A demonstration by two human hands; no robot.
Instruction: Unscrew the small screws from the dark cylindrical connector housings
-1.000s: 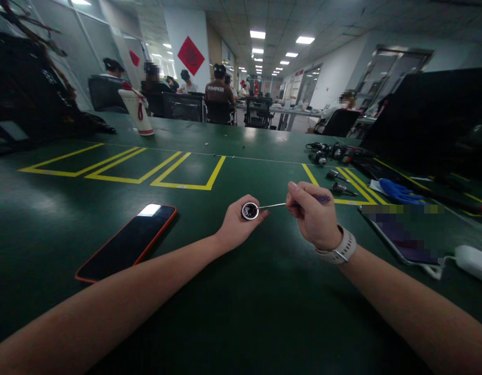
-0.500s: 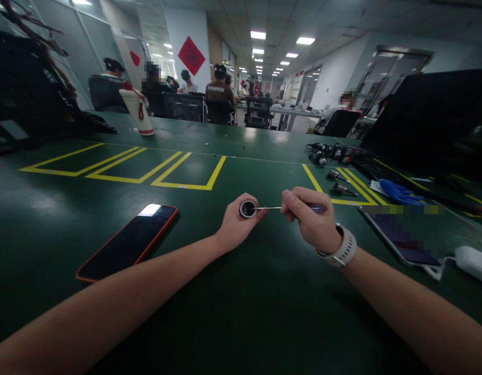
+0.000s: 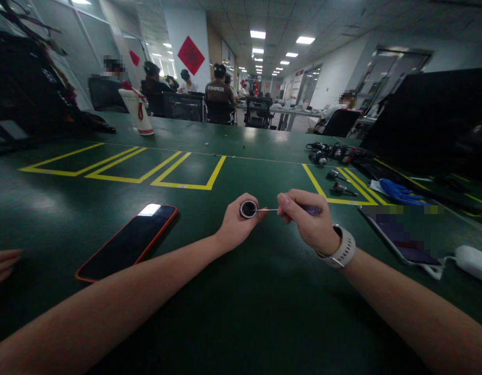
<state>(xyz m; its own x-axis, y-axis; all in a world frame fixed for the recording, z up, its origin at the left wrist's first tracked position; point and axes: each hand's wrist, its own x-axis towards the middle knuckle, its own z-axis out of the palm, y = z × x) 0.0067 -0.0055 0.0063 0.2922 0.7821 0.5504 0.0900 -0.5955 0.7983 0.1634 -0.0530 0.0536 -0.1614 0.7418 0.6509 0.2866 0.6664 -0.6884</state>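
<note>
A round dark cylindrical part with a silvery rim [image 3: 247,209] is gripped in my left hand [image 3: 235,225], its open end facing me. My right hand [image 3: 309,216], with a pale watch strap at the wrist, is closed around a screwdriver [image 3: 313,210] with a purplish clear handle. The thin metal shaft points left, and its end reaches into the mouth of the part. Where the tip touches inside is too dark to make out. Most of the part's body is hidden behind my left fingers.
An orange-edged phone [image 3: 127,242] lies left of my forearm; another person's hand [image 3: 4,265] shows beyond it. At right are a tablet [image 3: 400,237], a white adapter [image 3: 473,263], blue glove [image 3: 400,191], metal parts [image 3: 342,188] and cameralike pieces [image 3: 322,156]. A cup [image 3: 138,112] stands at back.
My right hand has shifted slightly left with the screwdriver, closer to the part. My left hand holds still. Another person's hand has come into view at the left edge.
</note>
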